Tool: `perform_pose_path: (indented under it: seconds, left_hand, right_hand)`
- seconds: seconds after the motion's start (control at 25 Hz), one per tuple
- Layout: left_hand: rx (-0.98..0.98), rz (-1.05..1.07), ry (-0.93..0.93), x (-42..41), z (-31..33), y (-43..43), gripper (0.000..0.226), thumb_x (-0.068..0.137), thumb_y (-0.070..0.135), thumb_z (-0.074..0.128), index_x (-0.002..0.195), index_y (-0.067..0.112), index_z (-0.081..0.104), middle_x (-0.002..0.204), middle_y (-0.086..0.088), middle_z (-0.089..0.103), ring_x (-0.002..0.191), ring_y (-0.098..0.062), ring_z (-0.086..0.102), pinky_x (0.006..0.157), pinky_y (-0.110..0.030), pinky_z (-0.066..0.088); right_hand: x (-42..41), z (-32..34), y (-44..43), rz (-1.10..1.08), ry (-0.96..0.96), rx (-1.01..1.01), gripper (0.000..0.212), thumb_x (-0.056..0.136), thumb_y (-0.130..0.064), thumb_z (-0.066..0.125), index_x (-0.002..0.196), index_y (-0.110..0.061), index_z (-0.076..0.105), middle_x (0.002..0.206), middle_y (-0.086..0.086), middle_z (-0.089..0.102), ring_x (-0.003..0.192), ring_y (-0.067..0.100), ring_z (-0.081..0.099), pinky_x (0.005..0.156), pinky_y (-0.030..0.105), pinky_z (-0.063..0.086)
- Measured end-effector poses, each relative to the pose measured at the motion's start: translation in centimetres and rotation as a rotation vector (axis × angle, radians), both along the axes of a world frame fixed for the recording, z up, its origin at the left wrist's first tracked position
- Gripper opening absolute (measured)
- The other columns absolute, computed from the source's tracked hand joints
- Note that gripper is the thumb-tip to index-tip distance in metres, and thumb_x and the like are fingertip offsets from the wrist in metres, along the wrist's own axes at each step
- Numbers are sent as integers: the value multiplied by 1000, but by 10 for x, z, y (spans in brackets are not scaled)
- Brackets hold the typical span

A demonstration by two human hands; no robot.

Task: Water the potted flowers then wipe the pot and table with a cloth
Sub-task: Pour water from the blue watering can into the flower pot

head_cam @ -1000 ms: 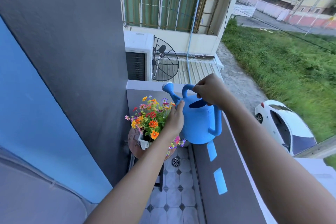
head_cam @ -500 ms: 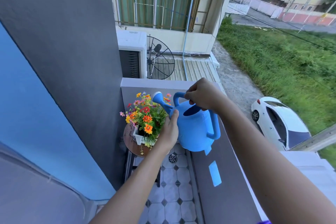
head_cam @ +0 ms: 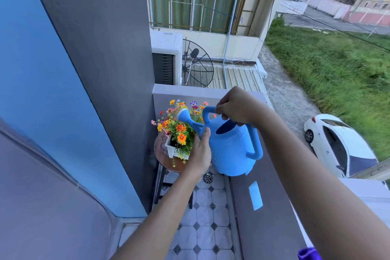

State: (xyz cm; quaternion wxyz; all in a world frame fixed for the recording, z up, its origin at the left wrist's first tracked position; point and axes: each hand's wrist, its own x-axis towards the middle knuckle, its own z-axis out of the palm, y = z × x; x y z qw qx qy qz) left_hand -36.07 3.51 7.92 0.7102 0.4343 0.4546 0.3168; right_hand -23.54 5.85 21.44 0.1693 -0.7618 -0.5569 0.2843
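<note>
On a tiled balcony floor (head_cam: 203, 219), one small round table (head_cam: 160, 153) bears one flower pot (head_cam: 170, 149). Over it, the right hand (head_cam: 236, 107) grips the handle of one watering can (head_cam: 230, 150). The left hand (head_cam: 200, 154) presses its side, fingers straight.

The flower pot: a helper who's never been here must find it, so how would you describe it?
At the balcony's far end, beside the grey wall, stands a round table. The pot sits on it: white, boxy, full of orange, yellow and pink flowers, just left of the blue watering can.
</note>
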Motion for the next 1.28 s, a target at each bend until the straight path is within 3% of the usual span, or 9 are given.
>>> perform_pose_path:
  seconds: [0.2,0.32,0.4,0.48,0.6,0.72,1.0,1.12,1.28]
  left_hand:
    - [17,-28,58,6,-8,-1,52,96,63,33,131,27,45,114,5,60,106,-19,60,97,-57,48]
    - [34,-70,72,13,-13,-5,43,99,57,33,124,26,48,108,4,61,98,-10,60,88,-42,50]
    - [50,-89,79,16,-16,-7,34,100,54,34,121,30,47,104,13,58,93,-1,56,82,-30,47]
    - [59,-111,93,21,-21,-7,32,98,55,37,120,34,50,107,14,61,97,-3,59,87,-34,48]
    - [88,-132,101,26,-26,-7,40,90,59,48,122,36,55,116,4,67,105,-16,65,95,-47,51]
    - [121,-157,132,33,-30,-1,47,78,68,53,118,43,54,115,6,67,106,-18,65,95,-52,51]
    - [208,-314,199,67,-42,12,48,78,70,48,119,45,51,122,3,64,109,-17,62,95,-48,50]
    - [280,-391,254,97,-50,8,58,81,71,44,127,35,52,125,5,62,115,-17,58,100,-47,47]
    - [349,-521,253,143,-50,-10,41,94,53,46,123,27,57,121,3,63,112,-16,57,97,-37,46]
  right_hand:
    - [5,-10,-16,-99,60,31,23,93,-7,61,88,12,72,57,8,58,41,22,38,38,22,36]
    - [17,-23,-28,-181,78,50,26,91,-9,58,81,14,65,60,14,53,41,23,39,41,25,35]
    - [25,-33,-35,-210,87,60,25,88,-11,56,69,5,56,64,16,47,41,22,35,43,27,33]
    - [31,-44,-40,-259,107,75,25,88,-17,57,68,-2,52,68,15,44,44,22,32,44,27,32]
    - [37,-60,-48,-364,167,114,40,92,-24,59,85,15,63,69,16,50,50,23,34,41,24,34]
    - [42,-75,-60,-439,251,172,37,92,-22,60,86,14,67,67,16,49,49,23,33,40,23,33]
    - [59,-108,-87,-736,541,310,41,92,-25,60,90,16,62,67,11,45,62,24,30,45,25,28]
    - [66,-119,-109,-899,603,406,34,96,-25,58,75,2,63,64,6,51,49,20,36,45,25,32]
    - [84,-127,-141,-1099,751,562,27,101,-21,52,78,-9,60,68,7,50,44,13,34,44,25,27]
